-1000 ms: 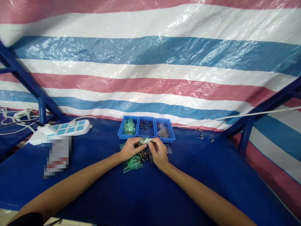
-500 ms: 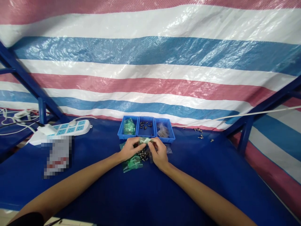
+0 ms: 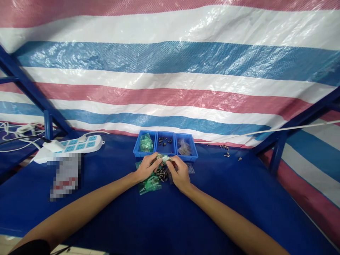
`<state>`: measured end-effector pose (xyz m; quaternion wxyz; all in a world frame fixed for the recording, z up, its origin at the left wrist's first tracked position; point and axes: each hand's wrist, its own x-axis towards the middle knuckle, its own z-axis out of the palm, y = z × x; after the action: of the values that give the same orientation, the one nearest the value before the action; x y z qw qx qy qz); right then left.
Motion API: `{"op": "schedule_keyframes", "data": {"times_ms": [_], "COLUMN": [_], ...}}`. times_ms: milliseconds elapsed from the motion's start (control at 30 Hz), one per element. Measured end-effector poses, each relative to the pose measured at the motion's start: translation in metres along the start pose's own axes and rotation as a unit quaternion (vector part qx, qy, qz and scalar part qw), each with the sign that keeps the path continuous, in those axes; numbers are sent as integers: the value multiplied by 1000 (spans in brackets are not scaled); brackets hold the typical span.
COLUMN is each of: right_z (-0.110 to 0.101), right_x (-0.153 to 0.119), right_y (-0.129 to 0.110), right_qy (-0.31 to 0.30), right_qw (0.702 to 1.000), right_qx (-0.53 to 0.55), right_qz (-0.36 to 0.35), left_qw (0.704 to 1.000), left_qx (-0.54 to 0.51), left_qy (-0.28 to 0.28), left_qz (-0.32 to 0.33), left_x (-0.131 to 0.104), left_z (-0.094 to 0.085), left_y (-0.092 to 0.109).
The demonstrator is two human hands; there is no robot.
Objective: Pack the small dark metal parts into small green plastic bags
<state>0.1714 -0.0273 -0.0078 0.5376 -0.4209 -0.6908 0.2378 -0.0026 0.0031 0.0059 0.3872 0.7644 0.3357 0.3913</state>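
Note:
Between my hands is a small clear plastic bag (image 3: 165, 158) with a pale, whitish-green content I cannot make out. My left hand (image 3: 147, 168) pinches its left side, and my right hand (image 3: 180, 172) grips its right side with thumb and fingers. Below them on the table lies a pile of small black and silver metal fittings (image 3: 162, 174). Green plastic bags (image 3: 150, 183) lie beside the pile, under and in front of my left hand. Some clear plastic bags (image 3: 190, 168) show partly from behind my right hand.
Just beyond my hands stand three joined blue bins: one with green bags (image 3: 146, 143), one with loose fittings (image 3: 165, 144), one with clear bags (image 3: 185, 147). A white power strip (image 3: 77, 147) lies at left, and scattered metal fittings (image 3: 226, 154) at right. A striped sheet (image 3: 170, 81) hangs behind.
My left fingers have shifted slightly up and away from my right thumb. The small bag between my hands has tilted and shows more of its pale content.

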Motion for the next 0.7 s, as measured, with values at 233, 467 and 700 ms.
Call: {"op": "schedule_keyframes", "data": {"times_ms": [233, 467, 700], "right_z": [1, 1, 0], "right_x": [0, 1, -1], "right_y": [1, 2, 0], "right_qy": [-7, -11, 7], "right_qw": [1000, 1000, 1000], "right_qx": [-11, -15, -10], "right_qz": [-22, -18, 5], "left_qw": [998, 995, 998], "left_qx": [51, 77, 46], "left_qy": [14, 30, 14], "left_qz": [29, 47, 32], "left_x": [2, 2, 2], "left_z": [-2, -2, 0], "left_y": [1, 2, -2]}}
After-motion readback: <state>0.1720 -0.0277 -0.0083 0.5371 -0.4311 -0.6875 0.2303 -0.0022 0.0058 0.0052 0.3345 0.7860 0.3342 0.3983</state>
